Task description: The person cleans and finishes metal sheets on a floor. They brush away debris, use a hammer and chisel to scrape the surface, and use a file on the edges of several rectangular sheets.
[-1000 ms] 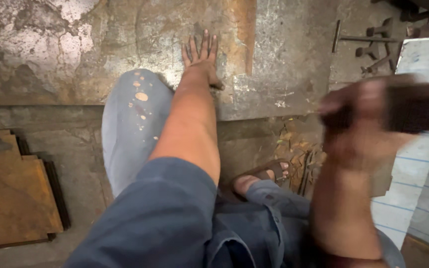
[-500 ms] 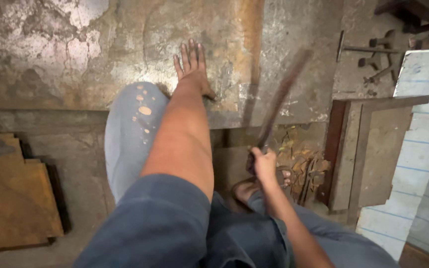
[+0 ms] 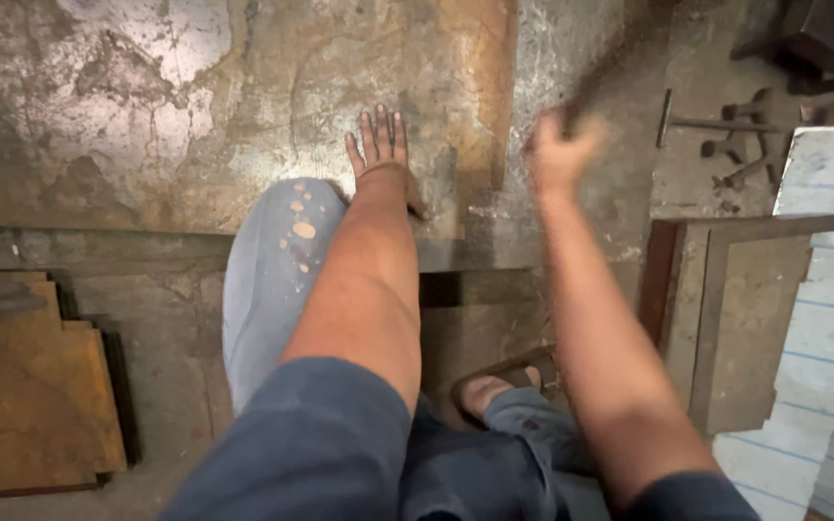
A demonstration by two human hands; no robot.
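My left hand [image 3: 378, 145] lies flat, fingers spread, on a large worn metal sheet [image 3: 147, 116] on the floor. To its right, my right hand [image 3: 562, 150] is raised over the sheet's right edge and blurred by motion. It is closed around a dark slim tool [image 3: 615, 68] that streaks up and to the right; what kind of tool I cannot tell. My knee in spotted grey-blue trousers [image 3: 277, 260] rests against the sheet's near edge. My sandalled foot [image 3: 494, 391] shows below, between my arms.
Rusty cut plates [image 3: 21, 386] lie stacked at the lower left. A brown box-like frame [image 3: 726, 318] stands to the right, beside a white board with blue lines [image 3: 822, 289]. Several dark metal tools [image 3: 726, 135] lie on the floor at the upper right.
My right hand swung with the dark tool from the right, down near my foot, then up over the sheet's edge. My left hand stayed flat on the sheet.
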